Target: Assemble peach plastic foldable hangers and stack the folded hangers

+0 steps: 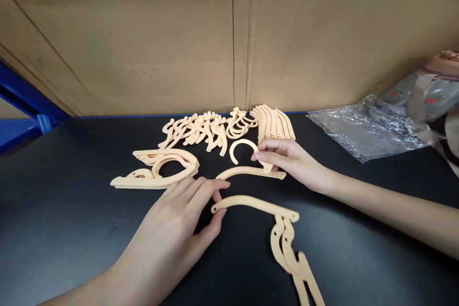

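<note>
My right hand (283, 155) pinches a beige plastic hanger hook (245, 142) near its straight end, with the open curve pointing left. My left hand (190, 215) has its thumb and a finger closed about the left end of a curved hanger arm (251, 202). The right end of that arm meets two notched hanger pieces (287, 244) that run down toward the lower edge; whether they are joined cannot be seen. Another curved arm (247, 170) lies just beyond, below the hook. Beside my left hand sit folded hangers (154, 181), stacked together.
At the back of the black table (71, 229) lie a pile of notched pieces (201, 129), loose hooks (238, 126) and a row of curved arms (274, 124). A clear plastic bag (369, 129) and another bag (426, 86) are at right. Cardboard (172, 33) stands behind.
</note>
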### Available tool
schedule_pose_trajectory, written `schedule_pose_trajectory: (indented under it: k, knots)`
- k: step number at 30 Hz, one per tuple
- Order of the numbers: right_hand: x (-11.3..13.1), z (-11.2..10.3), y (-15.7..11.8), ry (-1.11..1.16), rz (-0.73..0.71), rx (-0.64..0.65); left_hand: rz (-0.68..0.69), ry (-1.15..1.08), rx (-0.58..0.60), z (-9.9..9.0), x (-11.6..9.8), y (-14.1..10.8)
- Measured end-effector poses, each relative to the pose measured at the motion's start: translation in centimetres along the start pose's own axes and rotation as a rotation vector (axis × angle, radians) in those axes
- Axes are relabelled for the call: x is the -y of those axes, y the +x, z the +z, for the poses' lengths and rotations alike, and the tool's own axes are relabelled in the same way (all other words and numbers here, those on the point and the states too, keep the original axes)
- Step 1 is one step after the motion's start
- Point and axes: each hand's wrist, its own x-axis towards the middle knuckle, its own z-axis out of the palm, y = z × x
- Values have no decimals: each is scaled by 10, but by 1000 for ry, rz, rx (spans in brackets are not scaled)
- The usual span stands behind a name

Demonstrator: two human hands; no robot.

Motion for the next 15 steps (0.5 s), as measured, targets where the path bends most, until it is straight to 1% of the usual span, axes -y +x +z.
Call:
schedule_pose_trajectory:
  k: [4,8,10,13,15]
  knots:
    - [0,2,0,1,1,22,25,-18,-26,0,-2,0]
    - [1,4,0,23,-15,37,98,76,-9,-2,-1,3]
    - [0,5,0,9,-31,29,129,138,-22,-3,0,4]
    - [0,4,-1,-60,-90,-26,152,214,-47,-3,1,4]
    - [8,4,-5,-132,-160,-44,151,232,-44,-2,1,5]
